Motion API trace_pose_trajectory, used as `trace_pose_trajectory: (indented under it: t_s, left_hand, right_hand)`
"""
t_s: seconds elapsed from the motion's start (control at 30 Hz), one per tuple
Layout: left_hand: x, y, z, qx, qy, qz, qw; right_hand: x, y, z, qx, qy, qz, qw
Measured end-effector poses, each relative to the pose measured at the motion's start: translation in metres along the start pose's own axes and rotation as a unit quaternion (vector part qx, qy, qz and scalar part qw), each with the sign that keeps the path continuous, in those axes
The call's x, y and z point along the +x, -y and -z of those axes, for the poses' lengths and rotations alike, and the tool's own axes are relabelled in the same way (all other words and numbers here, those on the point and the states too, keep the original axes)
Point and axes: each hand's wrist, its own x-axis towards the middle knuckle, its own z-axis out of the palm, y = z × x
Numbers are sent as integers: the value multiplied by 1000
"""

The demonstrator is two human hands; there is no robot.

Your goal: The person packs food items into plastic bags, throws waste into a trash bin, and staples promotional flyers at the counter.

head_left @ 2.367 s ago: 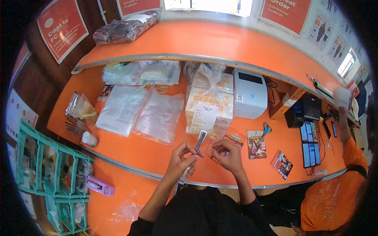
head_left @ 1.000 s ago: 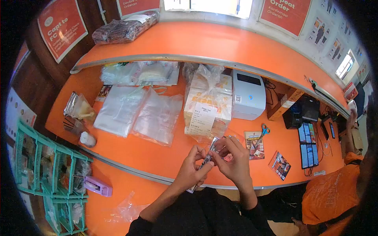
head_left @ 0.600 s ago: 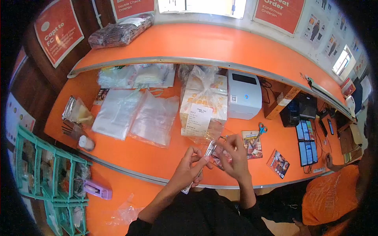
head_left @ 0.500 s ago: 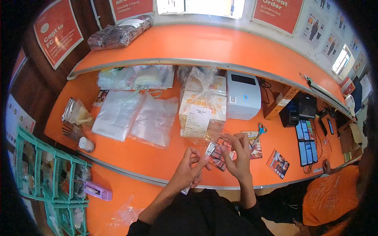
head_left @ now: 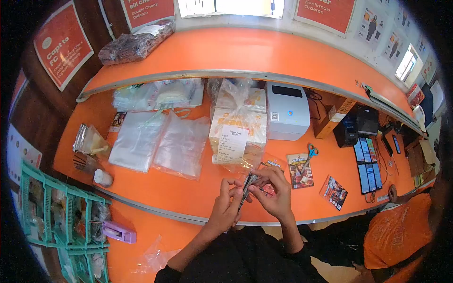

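My left hand is closed around a narrow black-and-white printed strip, perhaps stickers or a sachet; its exact kind does not show. At the strip's upper end, my right hand pinches with thumb and forefinger. Just beyond my hands stands a tied clear plastic bag with boxes inside and a receipt on its front. A red leaflet lies partly hidden behind my right fingers.
Flat plastic bags lie left of the packed bag. A white printer, blue scissors, leaflets and tablets are to the right. A purple tape dispenser and green baskets stand left. A co-worker in orange is at right.
My right hand has come in to the strip's upper end and now pinches it; before, its fingers were raised apart from it. The strip has turned darker side up. The view has shifted slightly.
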Motion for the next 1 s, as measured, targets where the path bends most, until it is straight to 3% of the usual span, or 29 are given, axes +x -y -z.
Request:
trace_pose_trajectory:
  t_s: [0.1, 0.17, 0.4, 0.7, 0.8, 0.9, 0.97, 1.0]
  left_hand:
    - [3, 3, -1, -6, -8, -14, 1000]
    - [4, 7, -3, -11, -15, -26, 999]
    - [2, 4, -12, -26, -37, -29, 999]
    - [0, 3, -14, -55, -41, -10, 998]
    - [0, 4, -15, -44, -38, -8, 998]
    - [-1, 5, -14, -38, -41, -5, 998]
    - [-1, 4, -13, -31, -42, -4, 999]
    - [-1, 2, -14, -26, -41, -2, 999]
  right_hand:
    - [-1, 6, 2, -25, -21, 26, 999]
    - [-3, 7, 0, -102, -86, 104, 986]
    - [-12, 7, -12, -136, -79, 87, 984]
    - [-21, -5, -23, -159, -123, 172, 964]
    - [-24, -13, -28, -133, -156, 136, 969]
    - [-26, -19, -32, -21, -157, 72, 985]
    - [-27, -18, -34, 157, -144, -41, 976]
    - [-27, -21, -34, 157, -143, -42, 976]
